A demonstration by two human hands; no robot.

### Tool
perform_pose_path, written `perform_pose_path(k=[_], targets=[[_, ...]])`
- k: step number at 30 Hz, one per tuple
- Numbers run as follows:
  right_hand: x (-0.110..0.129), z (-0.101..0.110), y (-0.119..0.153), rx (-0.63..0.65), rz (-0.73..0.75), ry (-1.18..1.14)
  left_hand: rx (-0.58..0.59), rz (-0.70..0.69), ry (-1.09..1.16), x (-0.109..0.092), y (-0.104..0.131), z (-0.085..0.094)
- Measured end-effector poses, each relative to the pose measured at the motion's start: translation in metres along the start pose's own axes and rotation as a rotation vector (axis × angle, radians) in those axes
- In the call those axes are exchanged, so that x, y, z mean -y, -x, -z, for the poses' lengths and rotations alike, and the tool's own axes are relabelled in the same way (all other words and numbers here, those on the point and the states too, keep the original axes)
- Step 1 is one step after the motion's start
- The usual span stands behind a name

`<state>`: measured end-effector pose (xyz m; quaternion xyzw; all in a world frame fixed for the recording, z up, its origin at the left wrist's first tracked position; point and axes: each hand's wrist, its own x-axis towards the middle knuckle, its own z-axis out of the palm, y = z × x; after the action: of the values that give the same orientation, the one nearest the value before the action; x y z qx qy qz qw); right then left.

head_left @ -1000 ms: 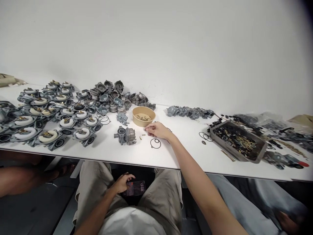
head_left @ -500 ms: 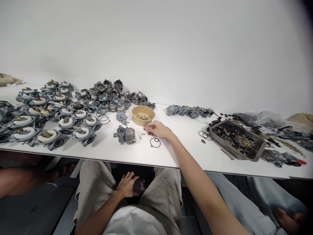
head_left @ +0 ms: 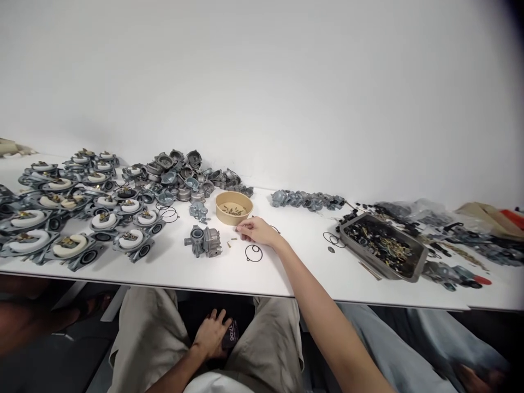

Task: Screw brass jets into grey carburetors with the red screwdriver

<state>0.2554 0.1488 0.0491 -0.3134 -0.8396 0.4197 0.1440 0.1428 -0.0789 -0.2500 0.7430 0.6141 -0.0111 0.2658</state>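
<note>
I judge the work partway: the carburetor (head_left: 204, 242) sits left of the bowl (head_left: 229, 219), brass pieces (head_left: 229, 244) loose alongside. My right hand (head_left: 257, 231) pinches, contents indeterminable; my left hand (head_left: 210, 334) covers the phone (head_left: 231, 334), grip indeterminable.

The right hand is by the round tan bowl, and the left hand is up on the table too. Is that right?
Not quite: the left hand isn't up on the white table. The head view shows it below the table's front edge, partly covering a phone. The right hand is indeed by the round tan bowl.
</note>
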Motion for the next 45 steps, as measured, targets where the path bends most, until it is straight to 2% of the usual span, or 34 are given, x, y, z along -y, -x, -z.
perform_pose_path(k=[7, 10, 12, 13, 15, 18, 19, 20, 21, 22, 25, 26, 29, 31, 33, 38, 45], targets=[[0.007, -0.003, 0.003, 0.000, 0.015, 0.006, -0.001, 0.017, 0.101, 0.001, 0.010, 0.001], [0.010, 0.000, 0.005, 0.020, 0.010, -0.030, -0.018, 0.071, 0.213, -0.003, 0.023, 0.023], [0.012, 0.008, 0.008, 0.018, 0.019, -0.068, -0.096, 0.088, 0.369, -0.011, 0.039, 0.057], [0.012, 0.013, 0.010, -0.002, 0.028, -0.077, -0.135, 0.047, 0.466, -0.016, 0.051, 0.080], [0.010, 0.027, 0.013, -0.075, 0.043, -0.067, -0.180, -0.098, 0.621, -0.027, 0.079, 0.135], [0.005, 0.042, 0.019, -0.182, 0.030, -0.026, -0.239, -0.292, 0.716, -0.043, 0.126, 0.221], [0.004, 0.044, 0.020, -0.197, 0.016, -0.010, -0.291, -0.340, 0.709, -0.046, 0.138, 0.246], [0.002, 0.045, 0.021, -0.203, 0.001, 0.008, -0.403, -0.367, 0.677, -0.047, 0.147, 0.269], [0.002, 0.043, 0.021, -0.201, -0.008, 0.027, -0.552, -0.377, 0.635, -0.047, 0.152, 0.288], [0.002, 0.041, 0.021, -0.190, -0.011, 0.047, -0.641, -0.364, 0.574, -0.045, 0.152, 0.304], [0.010, 0.032, 0.016, -0.112, 0.031, 0.149, -0.901, -0.393, 0.307, -0.033, 0.130, 0.336], [0.015, 0.029, 0.013, -0.076, 0.064, 0.200, -0.967, -0.390, 0.209, -0.028, 0.118, 0.342], [0.032, 0.024, 0.000, 0.049, 0.197, 0.333, -0.953, -0.379, 0.043, -0.013, 0.086, 0.345], [0.039, 0.021, -0.007, 0.154, 0.258, 0.369, -0.911, -0.352, 0.044, -0.005, 0.073, 0.340], [0.041, 0.019, -0.010, 0.208, 0.276, 0.386, -0.903, -0.295, 0.098, 0.001, 0.067, 0.331], [0.028, 0.015, -0.001, 0.020, 0.251, 0.423, -0.771, -0.215, 0.261, 0.008, 0.069, 0.317], [0.021, 0.022, 0.007, -0.068, 0.237, 0.552, -0.743, -0.100, 0.354, 0.011, 0.068, 0.320]])
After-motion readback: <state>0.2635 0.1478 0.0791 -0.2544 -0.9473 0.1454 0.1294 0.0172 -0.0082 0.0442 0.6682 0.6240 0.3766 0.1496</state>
